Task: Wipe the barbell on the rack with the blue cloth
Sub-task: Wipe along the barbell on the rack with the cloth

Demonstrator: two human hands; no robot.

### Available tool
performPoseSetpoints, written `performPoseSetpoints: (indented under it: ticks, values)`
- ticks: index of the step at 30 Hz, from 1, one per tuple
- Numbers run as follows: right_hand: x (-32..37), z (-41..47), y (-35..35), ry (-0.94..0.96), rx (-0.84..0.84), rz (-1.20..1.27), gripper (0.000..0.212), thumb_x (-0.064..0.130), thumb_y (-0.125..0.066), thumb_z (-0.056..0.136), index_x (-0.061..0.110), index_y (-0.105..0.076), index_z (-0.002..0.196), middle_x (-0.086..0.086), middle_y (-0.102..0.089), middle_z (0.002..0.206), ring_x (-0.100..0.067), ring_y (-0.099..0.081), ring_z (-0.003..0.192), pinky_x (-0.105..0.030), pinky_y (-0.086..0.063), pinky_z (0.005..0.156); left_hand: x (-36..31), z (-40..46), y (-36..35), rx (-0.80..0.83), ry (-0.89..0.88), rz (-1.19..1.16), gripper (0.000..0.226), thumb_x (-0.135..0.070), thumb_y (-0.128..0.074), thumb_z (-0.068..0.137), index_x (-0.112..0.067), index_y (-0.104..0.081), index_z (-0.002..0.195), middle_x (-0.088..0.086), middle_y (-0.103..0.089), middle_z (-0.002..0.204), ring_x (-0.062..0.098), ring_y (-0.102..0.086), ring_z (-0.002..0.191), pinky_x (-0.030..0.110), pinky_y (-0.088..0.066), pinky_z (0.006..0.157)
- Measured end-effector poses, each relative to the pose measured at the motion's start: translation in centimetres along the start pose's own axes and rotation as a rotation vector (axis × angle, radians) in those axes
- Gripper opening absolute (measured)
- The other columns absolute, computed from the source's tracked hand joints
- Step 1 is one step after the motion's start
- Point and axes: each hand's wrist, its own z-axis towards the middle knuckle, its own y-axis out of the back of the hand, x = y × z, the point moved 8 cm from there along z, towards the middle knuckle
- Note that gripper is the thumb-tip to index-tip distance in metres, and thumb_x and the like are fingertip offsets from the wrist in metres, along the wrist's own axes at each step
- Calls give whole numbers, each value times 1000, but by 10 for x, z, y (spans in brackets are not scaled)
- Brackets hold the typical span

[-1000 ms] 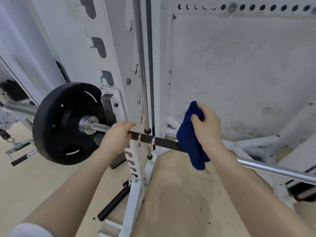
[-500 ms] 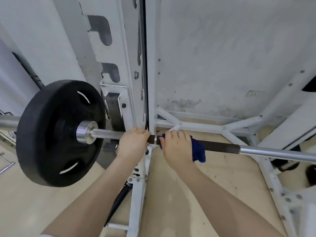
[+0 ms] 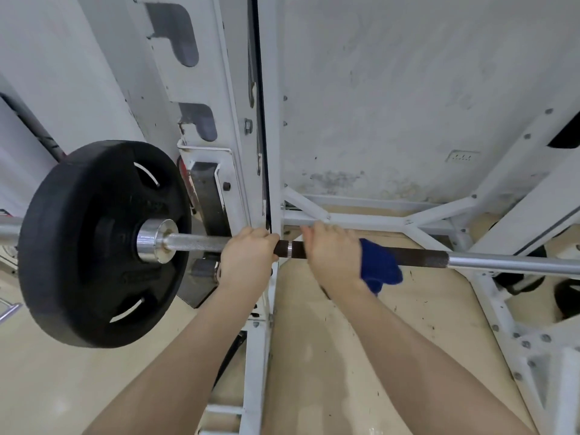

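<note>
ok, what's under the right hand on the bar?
The blue cloth, wrapped on the dark knurled barbell shaft; its tail hangs out. The right hand hides the cloth's contact with the bar.

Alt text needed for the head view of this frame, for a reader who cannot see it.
Two bare hands grip a barbell on a white rack: the right hand presses a blue cloth around the bar, the left hand holds it beside a black weight plate.
</note>
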Motion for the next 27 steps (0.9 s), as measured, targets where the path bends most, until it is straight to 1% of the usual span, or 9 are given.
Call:
performPoseSetpoints:
  ticks: [3,6,11,14,17,20,22,25,27]
  values:
    - [16,2,-4,21,51,118,38,39,-37,91,13,-56,70,-2,-56,53,-22,-55,49,-27,-38,52,3,0,-1,1,27,18,22,-12,-82,62,-13,-69,80,4,-65,73,26,-59,72,28,-33,50]
    - [-23,-5,-4,17,85,20,39,42,-25,96,14,-51,93,-3,-65,78,-27,-61,73,-34,-39,66,4,-2,-3,26,37,-10,18,-16,-70,78,-13,-66,95,5,-65,89,26,-56,86,30,-35,60]
    - [-96,-24,0,-250,-25,-78,55,43,-14,88,10,-54,71,-11,-62,59,-31,-58,59,-34,-29,64,-1,0,1,33,48,3,20,-12,-82,62,-10,-69,77,6,-64,71,26,-59,69,27,-32,51]
    - [-71,-16,-7,-167,20,-155,51,35,-14,90,12,-56,71,-5,-58,55,-28,-54,54,-32,-28,63,-3,-4,-1,6,44,18,29,-6,-87,46,-10,-67,65,5,-61,59,25,-58,55,24,-35,43]
    - [-51,-10,-9,-3,139,-116,44,32,-15,98,17,-57,96,-2,-61,78,-26,-55,75,-31,-25,69,-6,-8,2,-34,84,21,28,-1,-83,49,-8,-68,71,6,-63,66,26,-59,61,28,-42,46]
    - [-67,-16,-3,61,148,109,39,34,-25,101,17,-60,105,-2,-64,91,-25,-55,88,-31,-30,77,-16,-6,3,-11,195,-63,28,-6,-62,77,-9,-61,105,7,-61,102,28,-55,100,36,-43,80]
    - [-87,-23,-3,47,107,-38,47,34,-21,97,15,-63,88,-1,-65,78,-26,-58,79,-31,-29,82,-36,-3,4,-21,164,-175,36,-6,-53,81,-10,-57,117,7,-59,113,29,-49,113,39,-36,95]
    - [-114,-27,10,-175,30,-141,44,27,-31,88,12,-56,55,-3,-56,49,-28,-55,55,-34,-27,78,-71,2,2,-58,-5,-222,26,-3,-62,66,-7,-68,91,9,-67,88,32,-63,88,41,-47,81]
    - [-127,-29,15,-263,24,-149,37,18,-38,88,9,-57,57,-6,-59,54,-29,-55,67,-34,-25,81,-75,3,-8,22,-12,-239,26,-2,-68,66,-5,-67,92,10,-66,87,34,-63,81,41,-49,72]
